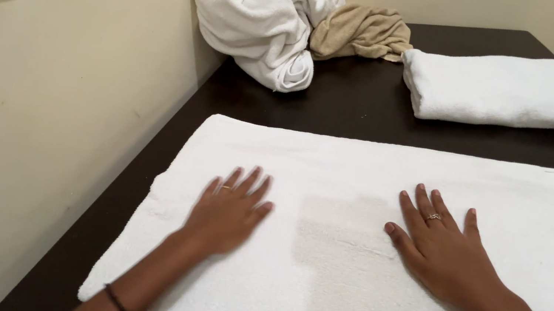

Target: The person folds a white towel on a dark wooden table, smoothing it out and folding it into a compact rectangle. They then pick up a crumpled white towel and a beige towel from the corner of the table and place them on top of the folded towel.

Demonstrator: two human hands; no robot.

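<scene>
A large white towel (364, 170) lies spread flat across the near part of a dark table (344, 110). My left hand (229, 209) rests palm down on the towel's left part, fingers spread. My right hand (438, 242) lies flat on the towel to the right of centre, fingers apart, a ring on one finger. Neither hand holds anything. A thin dark band circles my left wrist.
A folded white towel (513, 90) sits at the back right of the table. A crumpled white towel (263, 14) and a bunched tan cloth (361, 33) lie in the back corner. A beige wall (35, 122) runs along the table's left edge.
</scene>
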